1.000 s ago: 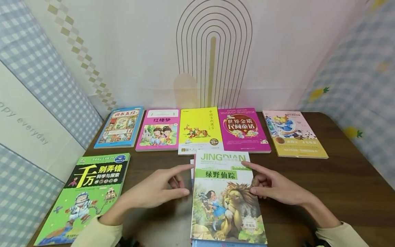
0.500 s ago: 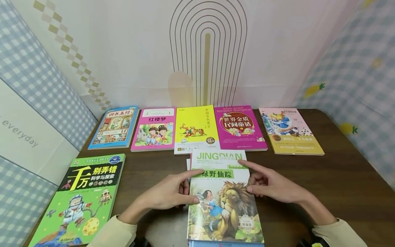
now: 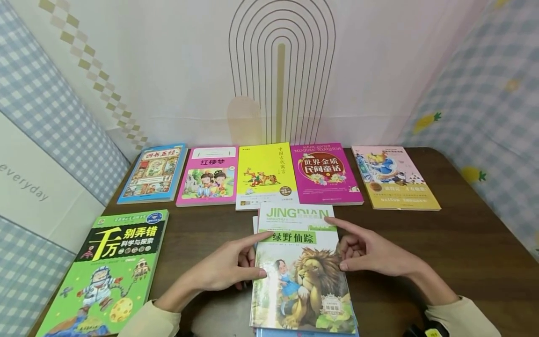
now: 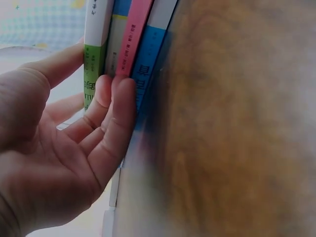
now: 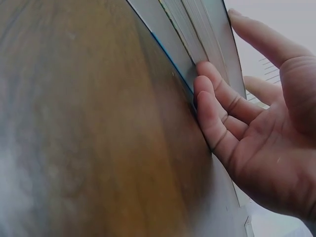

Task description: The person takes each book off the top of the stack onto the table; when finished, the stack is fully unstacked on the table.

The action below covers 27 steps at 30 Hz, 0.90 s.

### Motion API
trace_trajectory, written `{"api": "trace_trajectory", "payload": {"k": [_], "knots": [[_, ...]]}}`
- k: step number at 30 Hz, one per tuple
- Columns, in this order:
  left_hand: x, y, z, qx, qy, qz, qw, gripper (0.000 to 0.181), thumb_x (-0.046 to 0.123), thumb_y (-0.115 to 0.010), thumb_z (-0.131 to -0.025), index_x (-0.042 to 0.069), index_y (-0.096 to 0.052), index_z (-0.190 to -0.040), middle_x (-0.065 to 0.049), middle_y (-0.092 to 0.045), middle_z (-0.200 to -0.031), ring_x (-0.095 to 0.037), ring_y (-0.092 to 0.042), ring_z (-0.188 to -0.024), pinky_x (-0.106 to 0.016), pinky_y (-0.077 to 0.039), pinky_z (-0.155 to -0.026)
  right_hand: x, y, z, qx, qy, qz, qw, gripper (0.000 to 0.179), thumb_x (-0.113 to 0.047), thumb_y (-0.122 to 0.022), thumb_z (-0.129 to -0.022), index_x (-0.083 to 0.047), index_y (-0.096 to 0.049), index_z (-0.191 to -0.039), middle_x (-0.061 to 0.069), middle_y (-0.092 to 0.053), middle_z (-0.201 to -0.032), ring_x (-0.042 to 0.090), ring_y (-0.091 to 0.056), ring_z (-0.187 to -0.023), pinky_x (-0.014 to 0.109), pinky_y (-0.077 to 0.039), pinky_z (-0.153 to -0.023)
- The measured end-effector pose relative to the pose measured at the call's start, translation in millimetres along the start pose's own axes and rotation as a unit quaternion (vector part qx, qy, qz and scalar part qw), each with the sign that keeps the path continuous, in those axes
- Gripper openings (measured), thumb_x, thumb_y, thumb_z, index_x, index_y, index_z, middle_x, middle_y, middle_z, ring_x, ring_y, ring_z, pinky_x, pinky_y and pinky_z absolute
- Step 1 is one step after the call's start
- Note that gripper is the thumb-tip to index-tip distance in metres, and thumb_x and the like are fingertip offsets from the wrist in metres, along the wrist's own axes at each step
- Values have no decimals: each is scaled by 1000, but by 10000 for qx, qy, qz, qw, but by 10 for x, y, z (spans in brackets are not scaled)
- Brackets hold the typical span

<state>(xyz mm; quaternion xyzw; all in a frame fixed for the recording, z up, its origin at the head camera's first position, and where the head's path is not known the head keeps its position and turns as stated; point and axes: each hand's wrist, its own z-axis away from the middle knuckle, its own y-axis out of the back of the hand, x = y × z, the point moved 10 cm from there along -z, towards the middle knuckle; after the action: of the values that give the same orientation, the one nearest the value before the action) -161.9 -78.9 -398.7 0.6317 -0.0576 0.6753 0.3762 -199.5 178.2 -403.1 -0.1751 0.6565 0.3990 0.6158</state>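
A stack of several books lies on the table in front of me, topped by a white and green storybook [image 3: 301, 276] with a lion and a girl on its cover. My left hand [image 3: 225, 264] holds the stack's left side, index finger and thumb on the top cover. In the left wrist view its other fingers curl against the pink spine [image 4: 132, 44] and the blue spine [image 4: 148, 64]. My right hand [image 3: 375, 248] holds the opposite side, index fingertip on the cover near the top corner. Its lower fingers bend against the page edges [image 5: 197, 34] in the right wrist view.
Along the back lie a blue book [image 3: 153, 173], a pink book [image 3: 208, 175], a yellow book [image 3: 267, 173], a magenta book [image 3: 326, 173] and a pink and gold book [image 3: 396, 178]. A green book [image 3: 101, 276] lies at left. Patterned cloth [image 3: 177, 61] hangs behind the dark wooden table [image 3: 463, 252].
My left hand has moved right onto the stack's left edge, its index finger and thumb coming over the cover. My right hand stays at the right side. The head view has shifted slightly.
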Motion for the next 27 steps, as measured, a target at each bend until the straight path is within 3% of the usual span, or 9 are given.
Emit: {"api": "trace_trajectory", "payload": {"k": [7,13,20,27], "knots": [[-44,0,79,62,76,476,9988,78,22,-77,-99,29,-37,-165,-9,-60,-89,-17,-63,-58,-40,-61,-53,9,8,-4,-63,-50,-107,9999,92,-4,-72,-98,-20,-18,-171,20,-68,-97,18,-60,-75,29,-55,-66],[-92,29,181,79,104,694,9975,80,19,-75,-100,27,-34,-167,-10,-59,-91,-19,-68,-63,-42,-62,-56,51,34,-16,166,-309,220,9991,95,-11,-75,-99,-26,-15,-171,15,-70,-95,19,-62,-76,29,-53,-67],[-97,30,215,-41,122,771,9969,78,18,-74,-101,29,-34,-166,-10,-63,-91,-23,-70,-63,-44,-63,-58,73,24,-28,265,-475,443,9975,90,-16,-75,-99,-14,-21,-170,12,-67,-92,13,-56,-73,29,-50,-64],[-96,3,208,-210,207,1033,9942,83,16,-76,-99,31,-32,-167,-14,-62,-101,-20,-69,-62,-41,-63,-60,62,21,-29,253,-481,484,9973,89,-16,-75,-99,-12,-22,-170,12,-67,-92,13,-56,-72,28,-50,-64]]}}
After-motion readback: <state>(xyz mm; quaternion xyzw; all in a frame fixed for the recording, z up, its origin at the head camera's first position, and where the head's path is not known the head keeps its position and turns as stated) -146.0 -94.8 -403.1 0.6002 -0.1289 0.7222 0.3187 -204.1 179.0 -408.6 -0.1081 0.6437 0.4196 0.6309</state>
